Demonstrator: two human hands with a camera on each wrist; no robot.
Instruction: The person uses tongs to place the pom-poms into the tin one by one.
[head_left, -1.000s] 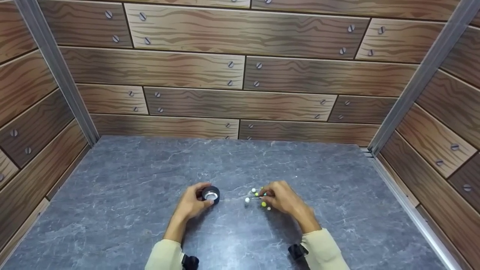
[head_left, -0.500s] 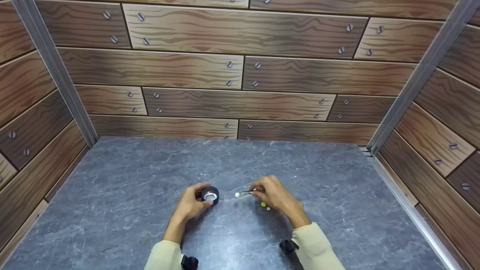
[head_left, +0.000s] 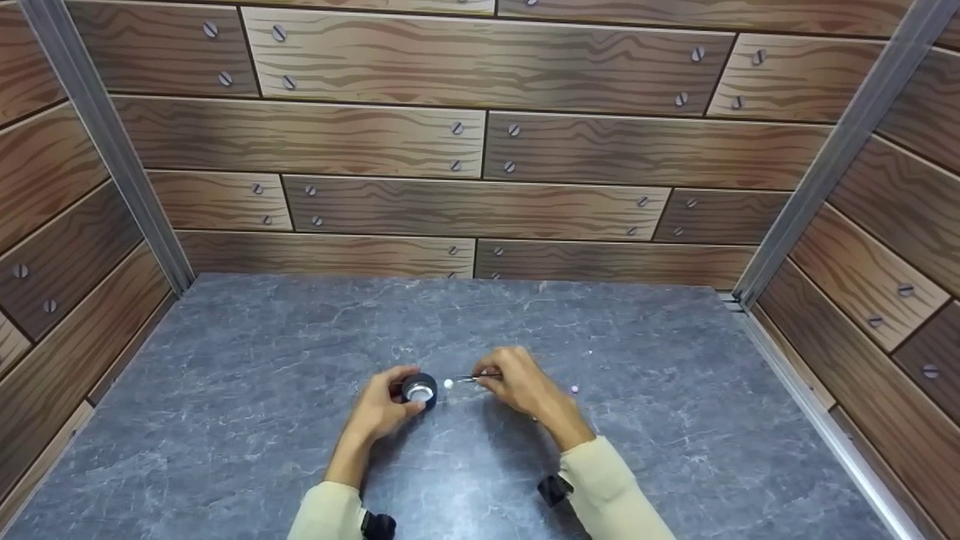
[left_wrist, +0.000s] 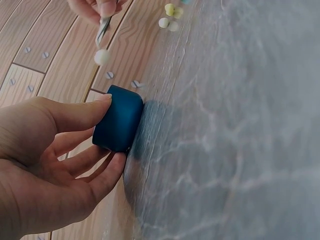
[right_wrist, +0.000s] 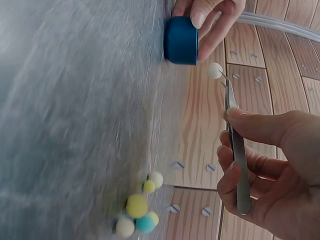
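Observation:
A small round dark blue container (head_left: 420, 390) with a silvery inside stands on the table, its opening upward. My left hand (head_left: 382, 405) holds it from the left, thumb on the near side and fingers round the far side. In my right hand (head_left: 517, 382) is a pair of bent-tip metal tweezers (right_wrist: 240, 165), pinched between thumb and fingers. The tweezer tips hold a small white ball (right_wrist: 215, 70). In the head view this ball hangs just right of the container, apart from it and, as the wrist views show, above the table.
Several small balls lie in a cluster on the table, among them a yellow ball (right_wrist: 137, 206) and a turquoise ball (right_wrist: 145, 224). A pale purple ball (head_left: 575, 389) is right of my right hand. Wood-patterned walls (head_left: 480, 142) enclose the grey marbled table (head_left: 300, 330).
My right hand has lifted the white ball from the cluster with the tweezers and carried it left, close to the container. My left hand and the container have stayed in place.

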